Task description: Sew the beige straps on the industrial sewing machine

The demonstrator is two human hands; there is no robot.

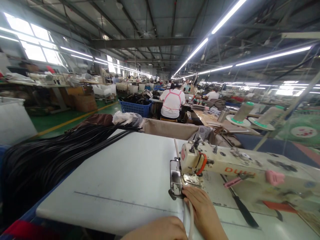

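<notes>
Sewing table [120, 173], big flat white top, smooth and matte, faint ruler line printed along its near edge. Risk, as a judgement: the hands sit right at the needle end, so a fingertip could slip under the foot if the strip jerks forward. The strip is also narrow and slick-looking and could wander off line if the two hands pull unevenly.

Black strap bundle [50, 156], long thin glossy cords, heaped over the table's left edge and far-left corner. Loose ends lie near the work area and could drag onto the top and snag.

Sewing machine [240, 166], cream painted metal, boxy arm lying along the right side of the table, scuffed, orange lettering, a pink clip on it. The needle end faces the table's middle, with a shiny metal plate hanging beneath.

Right hand [202, 210], at the near edge, fingers curled narrow, tips pressed against the machine's foot area and pinching the strip there.

Left hand [160, 230], only the back shows at the bottom edge of the view. It lies beside the strip; grip cannot be told.

Pale strip [191, 220], thin, tube-like, off-white, running from under the needle back toward the near edge between the two hands.

Black-handled tool [241, 208], slim, lying flat under the machine arm, close enough to be knocked.
</notes>
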